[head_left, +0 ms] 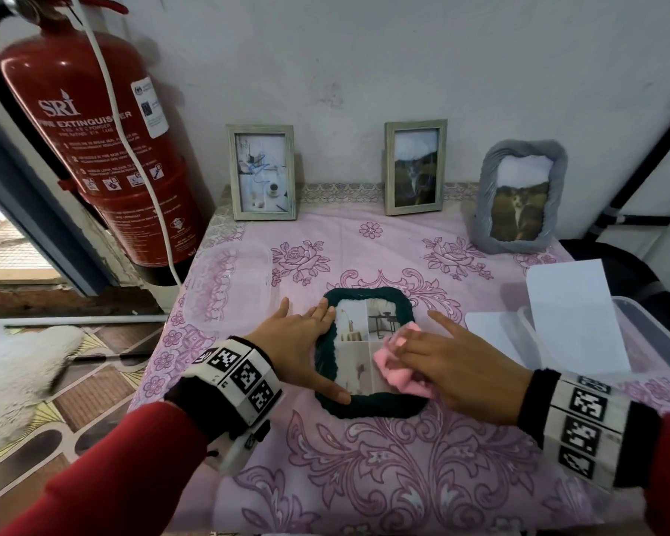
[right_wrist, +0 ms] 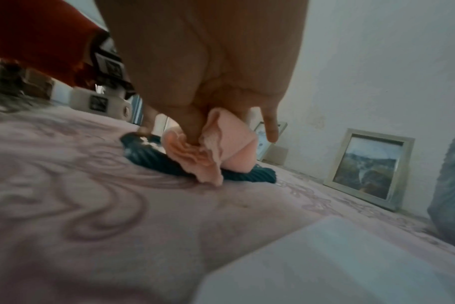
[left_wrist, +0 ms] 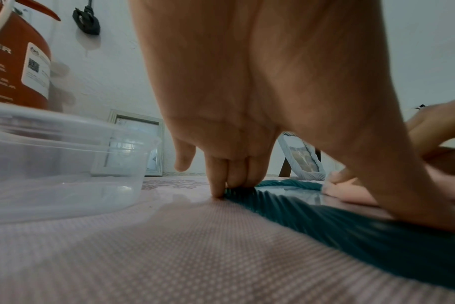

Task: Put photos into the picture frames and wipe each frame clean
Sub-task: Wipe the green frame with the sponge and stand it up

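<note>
Lower centre of the head view: left hand, fingers straight, presses the dark green ribbed oval picture frame flat on the surface. Right hand grips a crumpled pink cloth on the glass's right half (unwiped area lies leftward).

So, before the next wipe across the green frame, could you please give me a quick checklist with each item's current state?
1. Green frame lies flat on the tablecloth: ok.
2. Left hand steadies its left edge: ok.
3. Right hand holds the pink cloth on the glass: ok.
4. Photo is in the frame: ok.
5. Glass is clean: cannot tell.
6. Three frames at the wall stand upright: ok.
</note>
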